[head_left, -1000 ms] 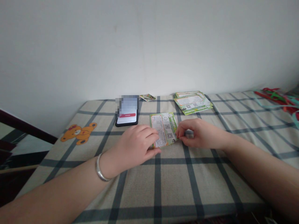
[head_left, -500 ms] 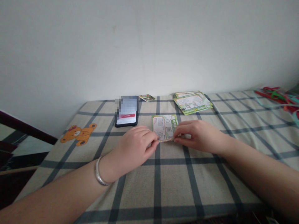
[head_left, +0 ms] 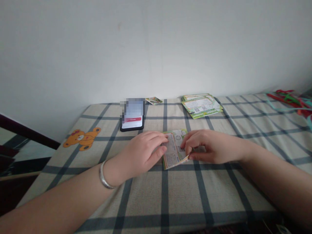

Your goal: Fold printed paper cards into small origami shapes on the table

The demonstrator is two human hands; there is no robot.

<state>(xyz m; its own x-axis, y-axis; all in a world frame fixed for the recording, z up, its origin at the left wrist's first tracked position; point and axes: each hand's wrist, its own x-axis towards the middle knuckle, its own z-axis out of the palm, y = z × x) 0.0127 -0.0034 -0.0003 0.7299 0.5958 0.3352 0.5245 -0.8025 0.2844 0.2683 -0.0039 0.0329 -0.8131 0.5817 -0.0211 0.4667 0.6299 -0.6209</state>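
A printed paper leaflet (head_left: 172,152) with a green border lies on the checked cloth in front of me, its lower right edge lifted a little. My right hand (head_left: 202,146) pinches that edge between thumb and fingers. On the leaflet's upper left edge rest the fingertips of my left hand (head_left: 147,151); its fingers are stretched out and the thumb stands apart from them. A silver bangle (head_left: 103,175) circles my left wrist. Part of the leaflet's right side is hidden behind my right fingers.
A phone (head_left: 132,122) with a lit screen lies behind my left hand, beside a small folded paper (head_left: 154,100). Several similar leaflets (head_left: 203,105) are stacked near the wall. Red and green strips (head_left: 287,97) lie far right. A bear picture (head_left: 83,138) marks the cloth at left.
The leaflet has turned and come nearer to me, and its lower left corner now shows. My left fingers have loosened from a pinch on its near edge; my right hand has moved slightly nearer.
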